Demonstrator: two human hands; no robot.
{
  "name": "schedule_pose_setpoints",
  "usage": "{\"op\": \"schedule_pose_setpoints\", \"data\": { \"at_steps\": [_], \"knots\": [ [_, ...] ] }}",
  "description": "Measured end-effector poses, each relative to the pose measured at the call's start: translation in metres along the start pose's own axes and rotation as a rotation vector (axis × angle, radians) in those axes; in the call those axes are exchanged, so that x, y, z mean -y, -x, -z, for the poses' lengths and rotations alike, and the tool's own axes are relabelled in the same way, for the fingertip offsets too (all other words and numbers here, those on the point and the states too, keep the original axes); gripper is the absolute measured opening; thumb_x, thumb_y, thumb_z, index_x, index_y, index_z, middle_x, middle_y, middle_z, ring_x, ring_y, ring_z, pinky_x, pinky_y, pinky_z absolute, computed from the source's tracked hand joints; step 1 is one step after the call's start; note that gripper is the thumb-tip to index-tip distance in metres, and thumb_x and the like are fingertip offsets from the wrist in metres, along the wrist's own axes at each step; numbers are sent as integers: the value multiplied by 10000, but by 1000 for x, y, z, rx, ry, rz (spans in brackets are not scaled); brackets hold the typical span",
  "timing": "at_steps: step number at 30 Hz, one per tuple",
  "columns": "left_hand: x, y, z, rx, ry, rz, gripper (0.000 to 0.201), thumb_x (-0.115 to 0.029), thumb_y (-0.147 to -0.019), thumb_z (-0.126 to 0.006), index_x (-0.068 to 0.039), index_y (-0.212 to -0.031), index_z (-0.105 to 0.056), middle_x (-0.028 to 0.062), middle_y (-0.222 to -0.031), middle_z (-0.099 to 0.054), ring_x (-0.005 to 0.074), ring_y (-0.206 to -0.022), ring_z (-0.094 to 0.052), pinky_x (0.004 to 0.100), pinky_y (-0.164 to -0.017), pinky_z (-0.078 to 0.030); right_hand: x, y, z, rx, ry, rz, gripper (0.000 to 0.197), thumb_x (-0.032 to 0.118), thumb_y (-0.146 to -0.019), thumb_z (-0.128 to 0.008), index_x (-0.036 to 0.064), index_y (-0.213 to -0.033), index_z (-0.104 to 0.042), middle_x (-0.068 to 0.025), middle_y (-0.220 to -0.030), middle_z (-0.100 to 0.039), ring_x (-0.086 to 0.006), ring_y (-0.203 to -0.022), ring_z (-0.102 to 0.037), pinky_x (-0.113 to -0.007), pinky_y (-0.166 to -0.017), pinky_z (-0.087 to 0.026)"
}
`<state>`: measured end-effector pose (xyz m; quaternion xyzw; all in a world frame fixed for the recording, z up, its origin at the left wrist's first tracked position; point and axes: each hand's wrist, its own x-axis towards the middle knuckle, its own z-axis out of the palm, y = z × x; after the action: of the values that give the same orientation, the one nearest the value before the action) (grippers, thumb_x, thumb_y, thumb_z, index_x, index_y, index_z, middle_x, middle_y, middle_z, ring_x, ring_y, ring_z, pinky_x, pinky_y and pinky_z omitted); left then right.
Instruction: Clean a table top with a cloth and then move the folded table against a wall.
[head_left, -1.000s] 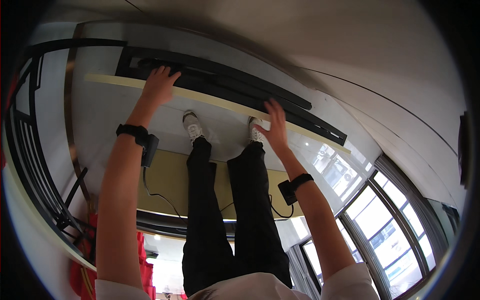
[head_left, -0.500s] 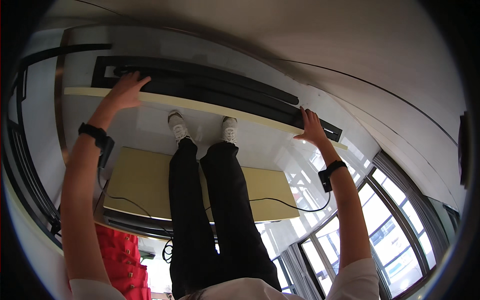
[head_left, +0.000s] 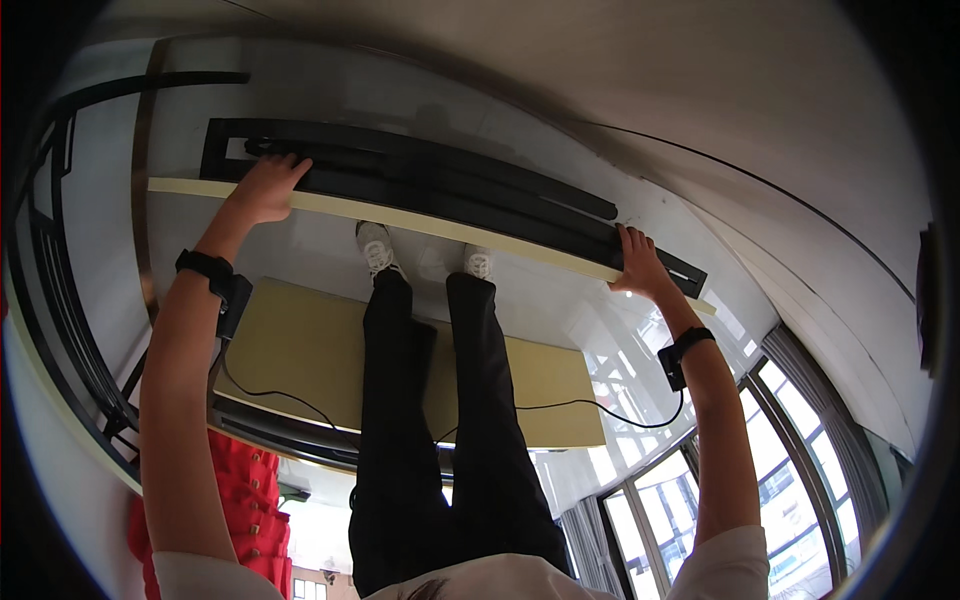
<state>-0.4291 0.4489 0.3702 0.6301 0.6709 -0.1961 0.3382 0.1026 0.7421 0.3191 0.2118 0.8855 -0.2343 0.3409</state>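
Note:
A long board with a pale yellow edge (head_left: 450, 232) lies across in front of my shoes, and a long black metal frame with slots and bars (head_left: 420, 185) runs along its far side. My left hand (head_left: 268, 188) is closed over the board near its left end, fingers reaching onto the black part. Toward the right end, my right hand (head_left: 645, 268) grips the same edge, fingers curled over the far side. Whether board and frame are joined, I cannot tell. The board hides the toe of my right shoe (head_left: 479, 263).
Behind my legs is a pale yellow panel (head_left: 300, 345) with a dark-edged piece under it. Black metal frames (head_left: 65, 290) stand at the left by the wall. Red cloth (head_left: 250, 510) hangs at the lower left. Cables (head_left: 600, 403) run from my wrist devices; windows (head_left: 790, 480) are at the right.
Board, black frame and both hands appear slightly further right in the view. The board's edge now covers more of my shoes. Both hands keep their hold.

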Motion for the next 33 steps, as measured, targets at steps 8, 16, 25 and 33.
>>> {"op": "schedule_pose_setpoints", "data": {
  "at_steps": [8, 16, 25, 33],
  "knots": [
    [-12, 16, -16, 10, 38, 62, 619, 16, -612, -561, -1, -1224, -471, 197, -1080, -511, 343, -1016, -498, 393, -914, -396, -3, -14, 16, 60, 48, 38, 1119, 338, -473, -792, -40, -1350, -208, -251, -1242, -375, -395, -1165, -389, -464, -1003, -317],
    [-11, 30, -36, -32, 109, 171, 613, 27, -618, -551, -9, -1224, -468, 202, -1104, -510, 345, -1043, -491, 411, -941, -375, -10, -34, 30, 37, 121, 153, 1133, 398, -486, -817, -69, -1333, -226, -265, -1237, -380, -401, -1149, -405, -464, -987, -342],
    [-14, 32, -44, -75, 117, 211, 617, 53, -613, -530, -16, -1223, -469, 205, -1162, -486, 364, -1103, -445, 433, -974, -345, 2, -31, 27, 49, 140, 116, 1109, 392, -488, -812, -73, -1324, -251, -264, -1204, -402, -402, -1134, -414, -479, -978, -347],
    [-14, 29, -36, 29, 183, 197, 644, 43, -614, -533, -18, -1249, -450, 214, -1179, -471, 382, -1120, -426, 431, -986, -336, 1, -28, 23, 78, 193, 88, 1115, 414, -505, -805, -69, -1338, -243, -263, -1191, -423, -396, -1118, -435, -474, -971, -356]
  ]
}}
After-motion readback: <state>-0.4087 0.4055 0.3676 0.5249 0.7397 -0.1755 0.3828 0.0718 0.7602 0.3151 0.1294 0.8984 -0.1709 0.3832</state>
